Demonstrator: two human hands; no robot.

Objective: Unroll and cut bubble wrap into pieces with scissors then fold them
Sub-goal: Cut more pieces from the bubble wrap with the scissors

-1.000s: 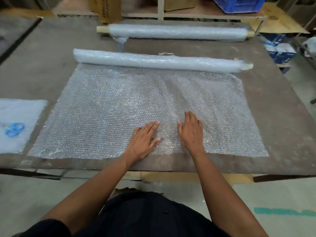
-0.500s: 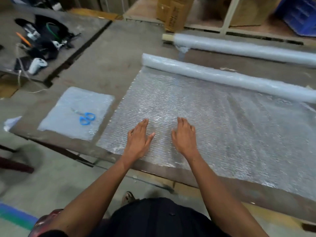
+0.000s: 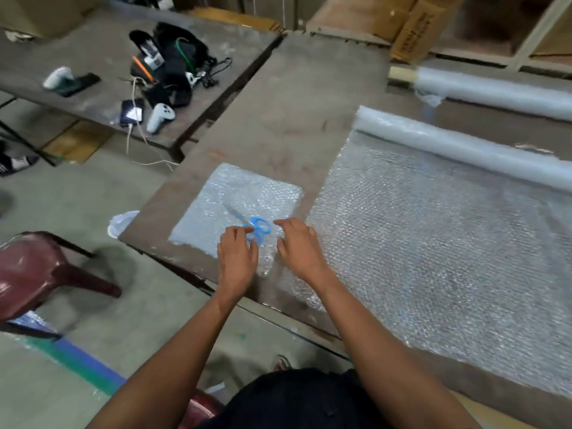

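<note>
Your unrolled sheet of clear bubble wrap (image 3: pixel 433 258) lies flat across the dark brown worktable (image 3: pixel 294 125), dimpled and shiny, still joined at its far edge to the long white roll of bubble wrap (image 3: pixel 458 147) it came from. To the left of the sheet sits a smaller square folded piece of bubble wrap (image 3: pixel 244 196), paler and bluish, near the table's front corner. On that piece lie the blue-handled scissors (image 3: pixel 250 224), blades pointing away to the left, handles toward you.

Your left hand (image 3: pixel 238 258) reaches onto the scissor handles; its fingers curl over them, but you cannot tell whether they actually grasp the handles or only touch them. Your right hand (image 3: pixel 298 246) hovers just beside the handles, over the gap between the folded piece and the sheet, fingers loosely bent and holding nothing.

The table surface is scuffed and worn. A concrete floor shows below, with a maroon plastic chair (image 3: pixel 40 274) at the left. A second dark table (image 3: pixel 102 57) stands beyond, carrying a heap of black gear and cables (image 3: pixel 173 63) and a white game controller (image 3: pixel 159 116). Cardboard boxes (image 3: pixel 414 29) stand at the back.

Counted: one pair of scissors, one folded piece, one unrolled sheet, and two rolls, the second roll of bubble wrap (image 3: pixel 495 91) lying farther back on a pale core.
</note>
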